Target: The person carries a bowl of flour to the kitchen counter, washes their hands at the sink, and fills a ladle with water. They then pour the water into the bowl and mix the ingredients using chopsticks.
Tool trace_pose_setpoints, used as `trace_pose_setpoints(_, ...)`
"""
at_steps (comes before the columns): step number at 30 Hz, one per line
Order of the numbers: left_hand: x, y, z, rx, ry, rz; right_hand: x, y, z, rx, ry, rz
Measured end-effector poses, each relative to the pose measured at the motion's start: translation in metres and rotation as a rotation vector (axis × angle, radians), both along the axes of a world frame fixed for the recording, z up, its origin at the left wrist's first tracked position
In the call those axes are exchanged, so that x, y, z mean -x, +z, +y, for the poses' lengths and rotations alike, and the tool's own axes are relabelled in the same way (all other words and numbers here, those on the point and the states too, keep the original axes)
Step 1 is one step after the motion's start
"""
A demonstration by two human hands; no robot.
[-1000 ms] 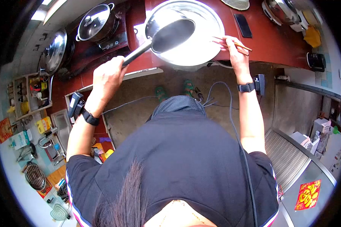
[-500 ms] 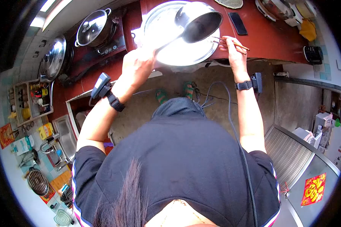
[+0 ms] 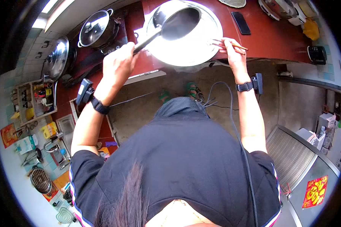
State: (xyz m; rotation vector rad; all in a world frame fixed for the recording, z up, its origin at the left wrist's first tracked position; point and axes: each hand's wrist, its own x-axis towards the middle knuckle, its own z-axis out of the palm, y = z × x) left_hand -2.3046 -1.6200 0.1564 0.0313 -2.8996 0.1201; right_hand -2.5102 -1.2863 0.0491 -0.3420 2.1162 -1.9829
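Closed round the dark handle of a ladle (image 3: 180,24), my left hand (image 3: 119,64) is left of a large round metal basin (image 3: 193,56). The ladle's deep bowl hangs over the basin's upper left part, its dark inside facing me. My right hand (image 3: 233,53), at the basin's right edge, grips a pair of wooden chopsticks (image 3: 238,47). Their tips point left over the basin, near a small pale bit that is too small to identify. Glare washes out the basin's contents.
A lidded pot (image 3: 96,30) stands on a stove at the upper left, with a large lidded pan (image 3: 57,58) further left. On the red counter (image 3: 265,41) lies a black phone (image 3: 241,23), right of the basin. A black container (image 3: 317,55) is at the far right.
The ladle swung right across the basin, then came back left with my left hand, its bowl turning over and back. My right hand has barely moved.
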Motion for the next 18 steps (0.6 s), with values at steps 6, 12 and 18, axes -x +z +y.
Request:
trace_pose_setpoints(6, -0.012, 0.009, -0.035, 0.267, 0.05, -0.039, 0.003, -0.002, -0.008, -0.007, 0.061, 0.004)
trace_pose_setpoints(12, 0.004, 0.019, -0.05, 0.459, 0.02, 0.103, 0.006, 0.002, -0.011, -0.084, 0.088, 0.04)
trace_pose_setpoints(18, 0.029, 0.002, -0.054, 0.066, 0.171, 0.091, 0.004, 0.011, -0.018, -0.055, 0.076, 0.048)
